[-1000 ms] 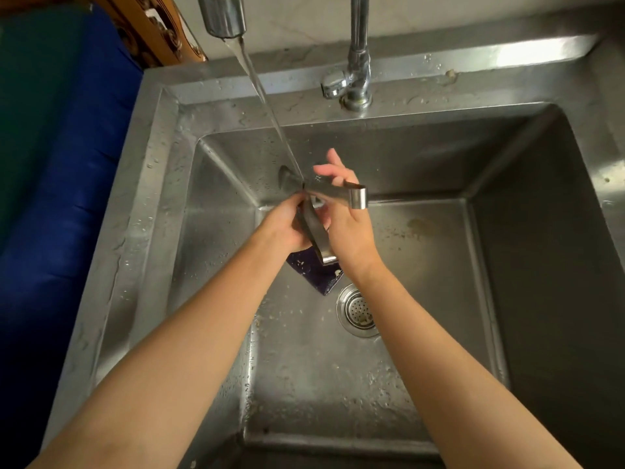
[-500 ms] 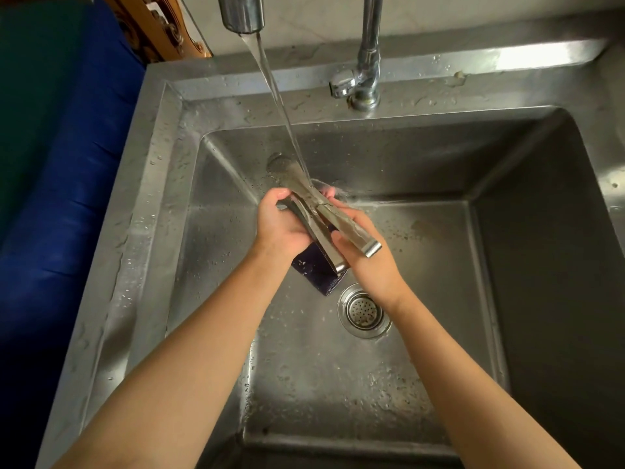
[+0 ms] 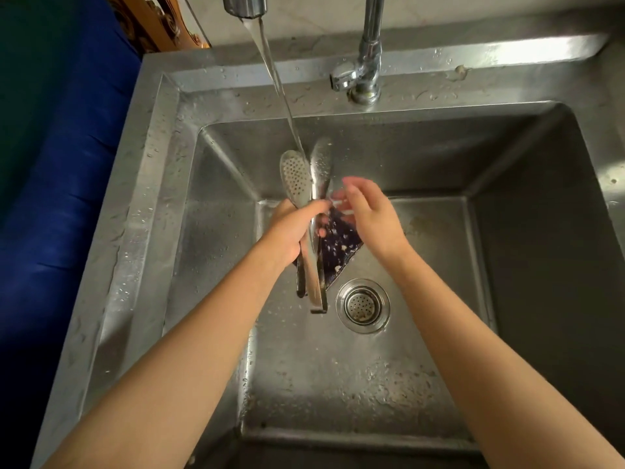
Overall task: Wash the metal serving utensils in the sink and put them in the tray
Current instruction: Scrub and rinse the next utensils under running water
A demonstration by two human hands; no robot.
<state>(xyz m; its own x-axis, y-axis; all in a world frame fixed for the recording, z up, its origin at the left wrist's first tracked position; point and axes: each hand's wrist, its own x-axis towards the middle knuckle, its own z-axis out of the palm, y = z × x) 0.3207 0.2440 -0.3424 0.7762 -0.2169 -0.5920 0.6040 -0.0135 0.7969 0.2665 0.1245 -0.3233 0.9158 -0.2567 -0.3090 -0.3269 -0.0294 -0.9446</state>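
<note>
My left hand grips a bundle of metal serving utensils by their handles over the steel sink. Their heads point up toward the back wall, and one head is perforated. The handles hang down to just left of the drain. Water from the tap spout falls onto the utensil heads. My right hand hovers just right of the utensils with its fingers spread, holding nothing. No tray is in view.
A dark blue speckled cloth lies on the sink floor under my hands. The drain strainer sits right of the handles. A chrome tap base stands on the back ledge. Blue fabric lies left of the sink.
The right hand has let go of the utensils and drawn off to the right. The left hand has turned the bundle so the heads point up under the water stream.
</note>
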